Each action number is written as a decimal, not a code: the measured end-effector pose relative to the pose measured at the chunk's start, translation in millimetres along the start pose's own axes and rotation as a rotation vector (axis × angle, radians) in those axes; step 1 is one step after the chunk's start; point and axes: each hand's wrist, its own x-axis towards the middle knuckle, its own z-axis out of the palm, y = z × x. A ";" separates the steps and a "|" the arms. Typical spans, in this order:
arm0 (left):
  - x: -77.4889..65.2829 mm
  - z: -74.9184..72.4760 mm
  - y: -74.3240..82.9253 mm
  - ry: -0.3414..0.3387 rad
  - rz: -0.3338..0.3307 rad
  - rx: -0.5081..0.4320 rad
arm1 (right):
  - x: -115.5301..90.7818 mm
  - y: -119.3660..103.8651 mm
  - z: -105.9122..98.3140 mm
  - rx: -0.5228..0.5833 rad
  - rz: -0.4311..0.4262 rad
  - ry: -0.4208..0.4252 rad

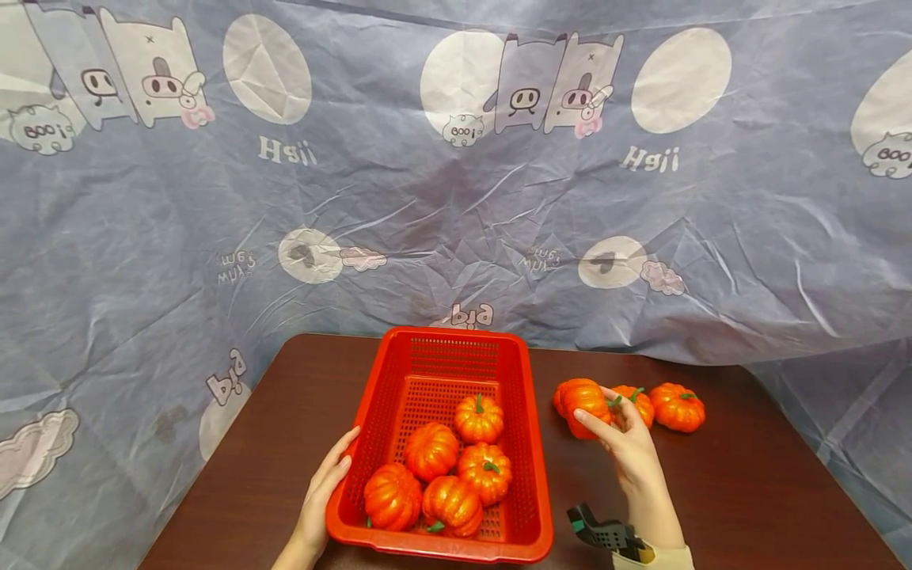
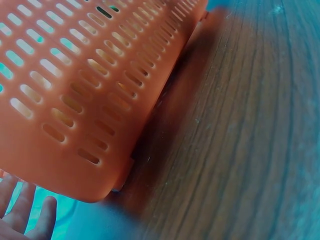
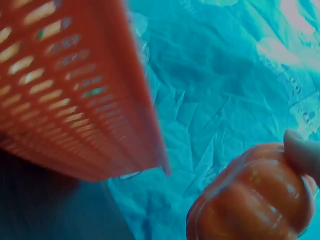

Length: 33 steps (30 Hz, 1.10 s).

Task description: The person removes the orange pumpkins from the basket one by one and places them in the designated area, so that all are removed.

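A red plastic basket (image 1: 537,475) with slotted walls stands on the table, several small orange pumpkins (image 1: 431,451) inside toward its near end. My left hand (image 1: 324,491) rests against the basket's left side with its fingers fairly straight; the left wrist view shows fingertips (image 2: 22,200) by the basket's edge. To the right of the basket, my right hand (image 1: 630,447) grips an orange pumpkin (image 1: 586,402) between thumb and fingers. The right wrist view shows this pumpkin (image 3: 255,195) close up, under the thumb, beside the slotted basket wall (image 3: 75,95).
Beyond the right hand, a pumpkin (image 1: 640,404) partly hidden by the fingers and another pumpkin (image 1: 677,407) lie on the dark brown table (image 1: 755,491). A grey-blue printed sheet (image 1: 456,206) hangs behind the table. A black strap mount (image 1: 606,534) is on the right wrist.
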 end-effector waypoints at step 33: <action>-0.6 -0.3 -0.4 0.011 -0.007 0.013 | 19.2 49.2 -44.4 -0.422 0.026 -0.173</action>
